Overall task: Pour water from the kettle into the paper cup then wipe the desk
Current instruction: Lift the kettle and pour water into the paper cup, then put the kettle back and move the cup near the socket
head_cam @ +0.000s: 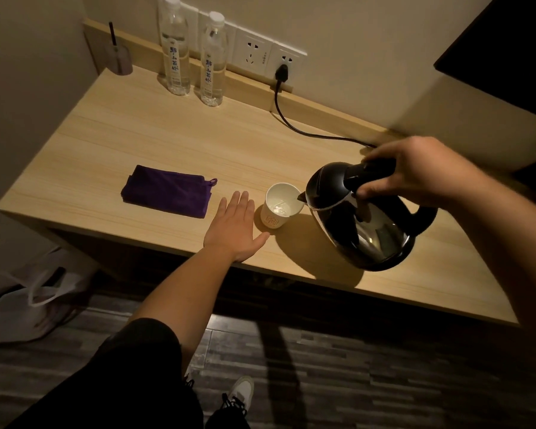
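My right hand (415,171) grips the black handle of a steel kettle (365,224), which is tilted left with its spout over a white paper cup (280,209). Water runs from the spout into the cup, and water shows inside it. The cup stands upright on the wooden desk (155,131) near the front edge. My left hand (237,226) lies flat on the desk just left of the cup, fingers spread, holding nothing. A folded purple cloth (167,190) lies on the desk to the left of that hand.
Two clear water bottles (175,48) (212,60) stand at the back by the wall. A black cord (294,122) runs from a wall socket (283,71) across the desk behind the kettle. A small cup with a dark stick (119,57) sits at the back left corner. A white bag (34,292) lies on the floor.
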